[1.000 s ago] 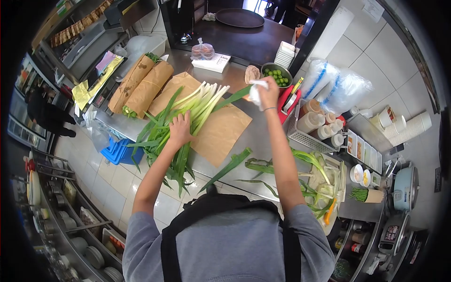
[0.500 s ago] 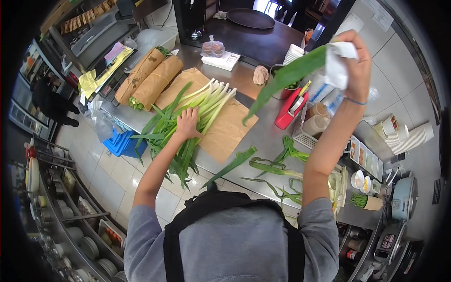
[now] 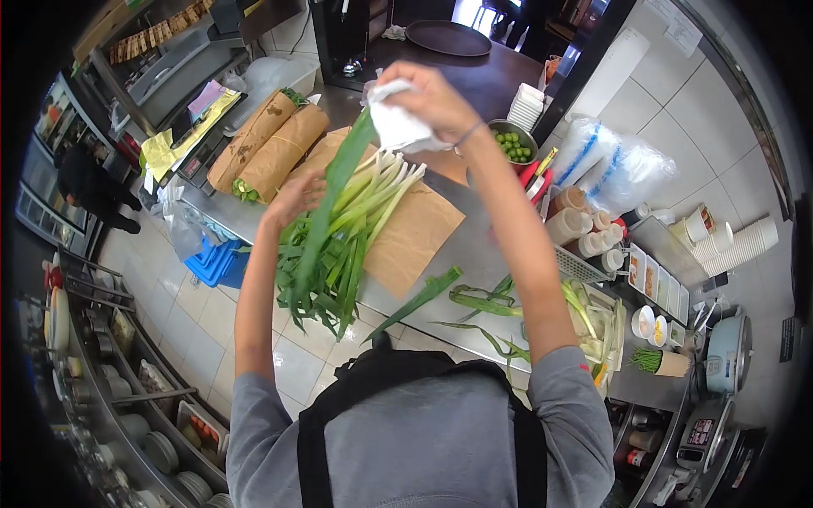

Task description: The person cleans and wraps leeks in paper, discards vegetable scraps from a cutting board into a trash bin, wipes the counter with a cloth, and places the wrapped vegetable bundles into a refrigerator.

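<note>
My right hand point(image 3: 430, 106) is closed round a crumpled white cloth or paper towel point(image 3: 396, 127). A long green leek leaf point(image 3: 339, 173) hangs down from the towel, in front of a bunch of leeks point(image 3: 360, 199). The bunch lies on brown paper point(image 3: 415, 233), white ends pointing away from me and green tops drooping over the counter's near edge. Just left of the bunch is my left hand point(image 3: 295, 201), its fingers apart and partly hidden behind the hanging leaf. I see nothing held in it.
Two paper-wrapped bundles of greens point(image 3: 284, 148) lie at the left. Loose leek leaves point(image 3: 428, 296) and trimmings point(image 3: 593, 326) are spread along the near edge. At the right stand a bowl of limes point(image 3: 512, 146), a bottle basket point(image 3: 580, 264) and a topping tray point(image 3: 656, 284). A person point(image 3: 93, 186) stands far left.
My right hand has swung left with the towel and leek leaf, from over the right side to above the bunch. My left hand has lifted off the bunch and shifted left.
</note>
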The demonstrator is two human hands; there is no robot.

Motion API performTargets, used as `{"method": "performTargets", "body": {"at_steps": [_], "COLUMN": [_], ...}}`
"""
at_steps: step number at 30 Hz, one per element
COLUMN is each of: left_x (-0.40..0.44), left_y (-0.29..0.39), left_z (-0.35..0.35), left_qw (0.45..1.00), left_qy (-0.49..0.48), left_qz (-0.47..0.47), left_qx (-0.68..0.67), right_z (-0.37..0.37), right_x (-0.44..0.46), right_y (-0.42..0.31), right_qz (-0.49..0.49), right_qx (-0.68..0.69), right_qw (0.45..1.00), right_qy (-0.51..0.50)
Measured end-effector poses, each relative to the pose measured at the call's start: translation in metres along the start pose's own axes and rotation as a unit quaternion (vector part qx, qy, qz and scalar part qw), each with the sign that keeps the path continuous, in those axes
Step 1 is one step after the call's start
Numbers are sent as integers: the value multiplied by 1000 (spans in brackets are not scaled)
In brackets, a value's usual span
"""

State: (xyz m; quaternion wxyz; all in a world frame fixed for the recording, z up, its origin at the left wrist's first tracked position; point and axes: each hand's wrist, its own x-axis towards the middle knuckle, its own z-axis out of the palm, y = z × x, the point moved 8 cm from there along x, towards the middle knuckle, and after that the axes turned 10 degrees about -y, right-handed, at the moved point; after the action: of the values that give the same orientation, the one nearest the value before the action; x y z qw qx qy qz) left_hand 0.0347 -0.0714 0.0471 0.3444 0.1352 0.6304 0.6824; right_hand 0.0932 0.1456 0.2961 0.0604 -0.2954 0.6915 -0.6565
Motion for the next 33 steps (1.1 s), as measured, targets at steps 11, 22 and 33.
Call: {"method": "performTargets", "body": {"at_steps": [11, 22, 33], "left_x": [93, 137, 113], "left_y": [-11, -32, -61], "left_z": [-17, 6, -4], "left_qw": [925, 723, 878], "left_qy": [23, -144, -121], "left_qz": [-20, -263, -144], "left_qx": [378, 623, 439], "right_z": [-67, 110, 110], "right_x": [-32, -125, -101], "right_y": [309, 312, 344], "right_qz": [156, 320, 248], "right_qx": [-138, 284, 368], "right_qw": [915, 849, 824], "right_qy": [344, 311, 352]}}
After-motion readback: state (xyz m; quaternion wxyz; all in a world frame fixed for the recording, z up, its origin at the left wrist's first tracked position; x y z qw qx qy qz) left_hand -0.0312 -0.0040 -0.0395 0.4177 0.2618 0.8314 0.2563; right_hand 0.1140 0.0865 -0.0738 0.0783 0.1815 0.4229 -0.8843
